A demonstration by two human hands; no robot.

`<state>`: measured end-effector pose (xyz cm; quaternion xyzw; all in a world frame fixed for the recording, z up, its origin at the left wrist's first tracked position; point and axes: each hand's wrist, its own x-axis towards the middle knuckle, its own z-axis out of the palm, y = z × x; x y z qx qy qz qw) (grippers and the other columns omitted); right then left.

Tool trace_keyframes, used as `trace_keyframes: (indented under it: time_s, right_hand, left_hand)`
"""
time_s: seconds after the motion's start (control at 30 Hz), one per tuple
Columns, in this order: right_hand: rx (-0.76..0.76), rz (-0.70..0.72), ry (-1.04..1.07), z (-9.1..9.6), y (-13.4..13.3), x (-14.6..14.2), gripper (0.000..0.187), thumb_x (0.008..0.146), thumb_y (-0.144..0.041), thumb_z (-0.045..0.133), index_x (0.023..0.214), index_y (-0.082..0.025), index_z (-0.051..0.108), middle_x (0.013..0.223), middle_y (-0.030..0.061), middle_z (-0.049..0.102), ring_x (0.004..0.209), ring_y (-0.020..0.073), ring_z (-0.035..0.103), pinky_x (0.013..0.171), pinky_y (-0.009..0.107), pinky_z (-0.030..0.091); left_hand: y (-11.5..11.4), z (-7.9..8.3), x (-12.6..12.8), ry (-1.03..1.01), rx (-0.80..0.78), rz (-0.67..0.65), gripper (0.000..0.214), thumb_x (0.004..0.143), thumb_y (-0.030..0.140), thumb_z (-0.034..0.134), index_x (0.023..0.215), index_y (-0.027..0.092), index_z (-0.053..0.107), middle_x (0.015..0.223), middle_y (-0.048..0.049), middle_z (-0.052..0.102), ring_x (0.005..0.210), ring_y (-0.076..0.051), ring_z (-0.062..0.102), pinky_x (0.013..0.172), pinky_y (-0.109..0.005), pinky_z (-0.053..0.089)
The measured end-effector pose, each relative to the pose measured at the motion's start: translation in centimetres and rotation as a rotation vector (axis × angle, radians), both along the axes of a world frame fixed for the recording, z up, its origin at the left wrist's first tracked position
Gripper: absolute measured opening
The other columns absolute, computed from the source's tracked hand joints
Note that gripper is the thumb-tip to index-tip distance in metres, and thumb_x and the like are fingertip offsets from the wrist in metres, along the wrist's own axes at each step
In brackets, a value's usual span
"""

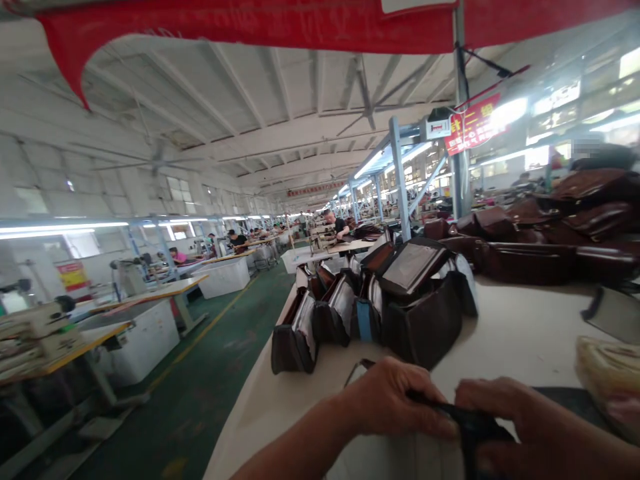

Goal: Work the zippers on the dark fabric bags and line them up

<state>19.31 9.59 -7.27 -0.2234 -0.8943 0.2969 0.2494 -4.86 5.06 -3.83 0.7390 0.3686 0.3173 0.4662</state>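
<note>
At the lower middle, my left hand [393, 398] is closed, thumb and fingers pinching the edge of a dark leather-like bag piece [481, 427]. My right hand [525, 410] grips the same piece from the other side, its fingers curled and partly blurred. A pale panel below the left hand seems to belong to this piece; its lower part runs out of view. Just beyond my hands stand several dark half-made bags [425, 327] with pale linings, one bearing a blue strip [364, 321]. A thin dark loop shows behind my left wrist.
Glossy brown bags [530, 261] are heaped at the back right of the pale table [530, 320]. A yellowish bundle [607, 367] lies at the right edge, near a curved dark-edged panel [613, 313]. Left of the table runs a green aisle [200, 387] past sewing machines [35, 333]. Co-workers sit farther back.
</note>
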Motion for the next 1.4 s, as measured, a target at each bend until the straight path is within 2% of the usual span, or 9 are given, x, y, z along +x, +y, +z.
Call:
trace_keyframes:
  time_s: [0.1, 0.17, 0.33, 0.47, 0.67, 0.87, 1.13, 1.3, 1.4]
  right_hand:
    - [-0.347, 0.057, -0.016, 0.6, -0.9, 0.7, 0.023, 0.073, -0.030, 0.079, 0.075, -0.019, 0.059, 0.075, -0.0013, 0.060, 0.071, 0.0162, 0.052, 0.059, 0.023, 0.040]
    - [-0.477, 0.106, 0.048, 0.9, -1.5, 1.2, 0.032, 0.074, -0.037, 0.083, 0.074, -0.017, 0.057, 0.072, -0.0030, 0.055, 0.069, 0.0134, 0.046, 0.060, 0.022, 0.038]
    - [-0.577, 0.149, 0.192, 0.4, -1.8, 2.1, 0.038, 0.070, -0.039, 0.088, 0.077, -0.014, 0.061, 0.071, -0.0039, 0.053, 0.067, 0.0111, 0.044, 0.062, 0.022, 0.036]
    - [-0.635, 0.176, 0.280, 0.0, -1.6, 2.9, 0.035, 0.075, -0.039, 0.085, 0.082, -0.012, 0.062, 0.075, -0.0022, 0.053, 0.068, 0.0112, 0.044, 0.062, 0.023, 0.036]
    - [-0.742, 0.185, 0.349, -0.5, -1.6, 3.5, 0.033, 0.082, -0.040, 0.077, 0.085, -0.011, 0.063, 0.072, -0.0025, 0.050, 0.066, 0.0108, 0.041, 0.057, 0.023, 0.031]
    - [-0.704, 0.120, 0.347, -1.4, -1.6, 3.2, 0.024, 0.078, -0.031, 0.078, 0.083, -0.012, 0.064, 0.071, -0.0034, 0.051, 0.065, 0.0104, 0.041, 0.057, 0.023, 0.031]
    - [-0.660, 0.046, 0.328, -1.0, -2.2, 3.1, 0.015, 0.080, -0.025, 0.068, 0.076, -0.012, 0.063, 0.067, -0.0031, 0.052, 0.063, 0.0109, 0.041, 0.057, 0.024, 0.032]
    - [-0.564, -0.008, 0.332, -0.9, -2.9, 2.8, 0.009, 0.079, -0.020, 0.062, 0.073, -0.014, 0.060, 0.066, -0.0035, 0.049, 0.063, 0.0111, 0.038, 0.057, 0.024, 0.031]
    - [-0.501, -0.017, 0.326, -0.9, -3.2, 2.8, 0.007, 0.079, -0.018, 0.059, 0.073, -0.015, 0.058, 0.066, -0.0036, 0.047, 0.063, 0.0115, 0.038, 0.058, 0.024, 0.031]
  left_hand:
    - [-0.6, 0.4, 1.2, 0.039, -0.036, -0.053, 0.048, 0.069, 0.054, 0.085, 0.087, 0.010, 0.076, 0.071, 0.0012, 0.056, 0.064, -0.010, 0.048, 0.057, -0.023, 0.033]
    - [-0.9, 0.5, 1.8, 0.085, -0.133, -0.088, 0.042, 0.078, 0.048, 0.079, 0.096, 0.010, 0.075, 0.078, -0.0005, 0.060, 0.067, -0.011, 0.050, 0.060, -0.023, 0.036]
    - [-0.7, 1.1, 3.3, 0.092, -0.210, -0.047, 0.032, 0.075, 0.041, 0.081, 0.081, 0.011, 0.073, 0.072, 0.0013, 0.056, 0.064, -0.010, 0.046, 0.058, -0.023, 0.032]
    - [-0.4, 1.0, 4.4, 0.066, -0.308, -0.025, 0.027, 0.073, 0.036, 0.079, 0.076, 0.010, 0.071, 0.068, 0.0023, 0.052, 0.061, -0.009, 0.043, 0.056, -0.023, 0.030]
    - [-0.3, 0.7, 5.3, 0.126, -0.302, 0.034, 0.016, 0.069, 0.027, 0.073, 0.072, 0.011, 0.070, 0.066, 0.0024, 0.055, 0.061, -0.010, 0.044, 0.055, -0.024, 0.030]
    - [-0.3, 0.8, 6.1, 0.159, -0.286, 0.052, 0.012, 0.069, 0.024, 0.071, 0.070, 0.012, 0.069, 0.064, 0.0032, 0.054, 0.060, -0.010, 0.043, 0.055, -0.024, 0.030]
    - [-0.8, 0.6, 6.4, 0.208, -0.291, 0.080, 0.012, 0.069, 0.025, 0.069, 0.071, 0.013, 0.068, 0.062, 0.0028, 0.053, 0.059, -0.010, 0.041, 0.054, -0.025, 0.028]
    - [-1.1, 0.9, 6.6, 0.268, -0.253, 0.097, 0.022, 0.074, 0.034, 0.071, 0.070, 0.013, 0.065, 0.058, 0.0050, 0.048, 0.055, -0.009, 0.036, 0.051, -0.025, 0.025]
    - [-1.3, 1.0, 6.6, 0.319, -0.211, 0.084, 0.015, 0.076, 0.027, 0.065, 0.070, 0.013, 0.065, 0.059, 0.0051, 0.048, 0.056, -0.009, 0.037, 0.051, -0.025, 0.026]
